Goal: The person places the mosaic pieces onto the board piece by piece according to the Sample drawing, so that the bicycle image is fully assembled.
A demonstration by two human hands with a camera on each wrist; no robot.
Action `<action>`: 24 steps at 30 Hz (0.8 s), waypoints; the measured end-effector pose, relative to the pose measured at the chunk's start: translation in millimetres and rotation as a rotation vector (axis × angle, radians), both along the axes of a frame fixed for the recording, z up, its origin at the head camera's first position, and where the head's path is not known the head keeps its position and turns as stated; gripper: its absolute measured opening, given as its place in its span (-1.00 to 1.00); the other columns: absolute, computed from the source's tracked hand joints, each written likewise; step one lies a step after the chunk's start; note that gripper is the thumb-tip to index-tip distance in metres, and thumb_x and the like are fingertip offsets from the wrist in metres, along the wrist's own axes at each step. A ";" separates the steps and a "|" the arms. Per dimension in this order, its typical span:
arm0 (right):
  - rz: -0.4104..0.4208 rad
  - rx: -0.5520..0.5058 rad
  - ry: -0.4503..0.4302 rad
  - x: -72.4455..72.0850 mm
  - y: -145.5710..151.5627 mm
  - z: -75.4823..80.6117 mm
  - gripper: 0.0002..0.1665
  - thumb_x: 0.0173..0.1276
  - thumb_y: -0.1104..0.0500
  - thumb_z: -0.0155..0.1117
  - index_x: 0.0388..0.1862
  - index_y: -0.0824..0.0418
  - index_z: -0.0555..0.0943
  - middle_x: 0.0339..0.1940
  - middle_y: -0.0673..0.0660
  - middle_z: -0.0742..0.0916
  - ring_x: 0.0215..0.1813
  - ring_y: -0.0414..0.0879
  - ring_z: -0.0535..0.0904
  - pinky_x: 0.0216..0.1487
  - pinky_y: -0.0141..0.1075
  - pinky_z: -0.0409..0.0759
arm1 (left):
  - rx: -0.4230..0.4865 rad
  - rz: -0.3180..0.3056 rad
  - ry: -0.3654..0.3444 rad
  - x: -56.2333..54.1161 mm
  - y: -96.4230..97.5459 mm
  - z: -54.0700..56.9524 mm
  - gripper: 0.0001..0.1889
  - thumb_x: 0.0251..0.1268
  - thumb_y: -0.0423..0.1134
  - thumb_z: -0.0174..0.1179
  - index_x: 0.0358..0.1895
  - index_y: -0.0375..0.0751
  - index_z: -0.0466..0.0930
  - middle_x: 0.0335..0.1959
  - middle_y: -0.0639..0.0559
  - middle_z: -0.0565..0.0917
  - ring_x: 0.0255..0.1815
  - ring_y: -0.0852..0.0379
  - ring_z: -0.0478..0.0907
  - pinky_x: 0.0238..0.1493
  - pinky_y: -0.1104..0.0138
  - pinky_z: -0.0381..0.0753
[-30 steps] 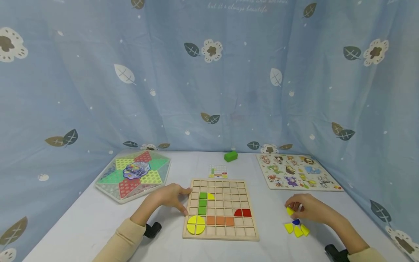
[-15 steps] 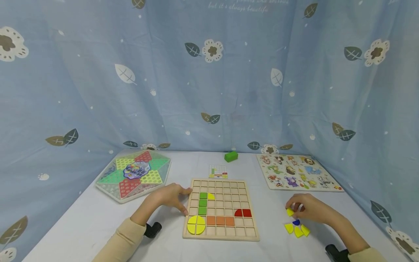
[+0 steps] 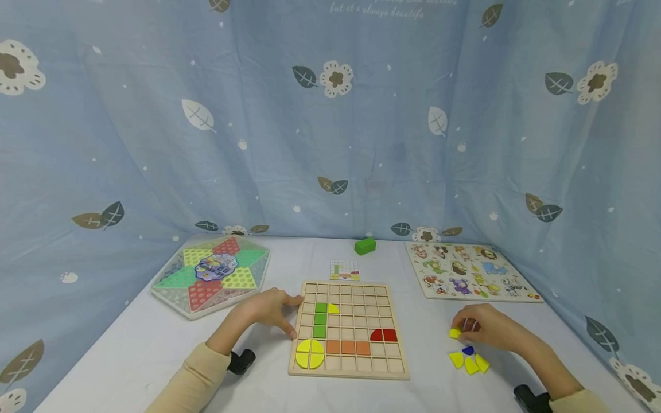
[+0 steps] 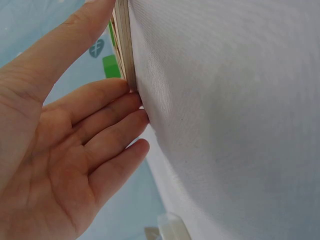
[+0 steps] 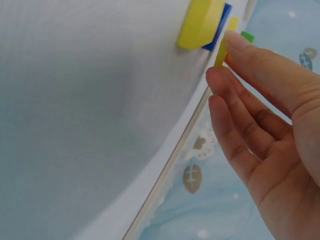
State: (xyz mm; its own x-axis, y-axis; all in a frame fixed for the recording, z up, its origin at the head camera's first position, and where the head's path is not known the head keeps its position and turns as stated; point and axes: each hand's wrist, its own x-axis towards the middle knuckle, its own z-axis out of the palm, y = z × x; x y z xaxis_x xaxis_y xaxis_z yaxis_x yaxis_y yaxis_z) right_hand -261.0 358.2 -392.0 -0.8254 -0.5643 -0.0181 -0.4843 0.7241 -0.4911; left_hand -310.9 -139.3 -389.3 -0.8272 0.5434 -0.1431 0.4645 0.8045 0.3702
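Note:
At the left edge of a wooden grid board [image 3: 348,376], my left hand [image 3: 268,308] rests its thumb and straight fingertips against the rim. Coloured pieces fill some of its cells: green squares [image 3: 320,320], orange squares [image 3: 348,347], red pieces [image 3: 389,335], a yellow circle of quarter pieces [image 3: 310,354] and one yellow quarter piece [image 3: 333,309]. Right of the board, my right hand [image 3: 480,326] pinches another yellow quarter-round piece [image 5: 223,50] between thumb and fingers. Below that hand lie a small blue piece [image 3: 467,350] and several yellow pieces [image 3: 471,365].
A small printed pattern card [image 3: 344,269] lies behind the board, with a green block [image 3: 365,246] farther back. A hexagonal star-pattern game board [image 3: 222,268] is at the back left, an animal picture puzzle [image 3: 467,269] at the back right. A patterned blue curtain [image 3: 330,132] closes off the back.
The yellow piece in my right hand has turned and shifted slightly to the left at the fingertips. My left hand has stayed at the board's edge.

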 end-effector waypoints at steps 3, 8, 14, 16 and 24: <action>0.001 0.012 0.028 0.2 -3.5 2.1 -0.82 0.21 0.19 0.42 -0.19 0.15 0.69 -0.31 -0.11 0.68 -0.35 -0.33 0.54 -0.35 -0.39 0.60 | -0.007 0.006 0.002 0.4 -0.1 0.7 -0.11 -0.22 0.04 0.56 0.32 -0.15 0.46 0.27 -0.19 0.49 0.32 -0.13 0.37 0.20 0.04 0.43; -0.004 0.030 0.067 1.8 -15.5 7.6 -0.85 0.22 0.16 0.42 -0.21 0.07 0.70 -0.30 -0.15 0.67 -0.34 -0.34 0.52 -0.34 -0.39 0.59 | -0.009 0.010 0.001 0.0 -0.5 -0.2 -0.11 -0.23 0.04 0.56 0.31 -0.14 0.47 0.27 -0.20 0.49 0.31 -0.13 0.38 0.19 0.04 0.44; 0.014 0.019 0.115 4.0 -38.8 12.8 -0.84 0.21 0.14 0.43 -0.21 0.03 0.71 -0.29 -0.19 0.67 -0.31 -0.34 0.52 -0.30 -0.33 0.62 | -0.009 0.004 -0.003 -1.6 -1.0 -1.3 -0.11 -0.22 0.06 0.56 0.32 -0.14 0.46 0.28 -0.20 0.48 0.32 -0.12 0.37 0.18 0.04 0.44; 0.033 0.010 0.137 4.5 -47.0 13.8 -0.84 0.22 0.15 0.42 -0.20 0.03 0.71 -0.28 -0.18 0.67 -0.30 -0.34 0.53 -0.29 -0.32 0.63 | -0.009 0.005 -0.004 -1.5 -0.9 -0.9 -0.11 -0.21 0.07 0.55 0.32 -0.14 0.47 0.29 -0.20 0.47 0.32 -0.12 0.37 0.19 0.04 0.44; 0.125 -0.035 0.218 3.7 -73.9 12.9 -0.82 0.19 0.17 0.44 -0.20 0.02 0.71 -0.28 -0.16 0.66 -0.28 -0.29 0.56 -0.30 -0.31 0.63 | -0.005 0.014 -0.010 1.0 0.0 1.0 -0.12 -0.21 0.05 0.56 0.32 -0.12 0.47 0.29 -0.19 0.47 0.33 -0.12 0.36 0.19 0.04 0.44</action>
State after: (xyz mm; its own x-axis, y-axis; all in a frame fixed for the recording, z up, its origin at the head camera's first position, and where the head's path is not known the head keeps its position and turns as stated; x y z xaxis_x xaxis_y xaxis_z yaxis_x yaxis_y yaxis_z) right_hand -257.3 284.3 -379.0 -0.7314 -0.6593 0.1745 -0.6663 0.6363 -0.3889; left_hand -310.0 -139.3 -388.2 -0.8331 0.5313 -0.1541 0.4498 0.8127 0.3704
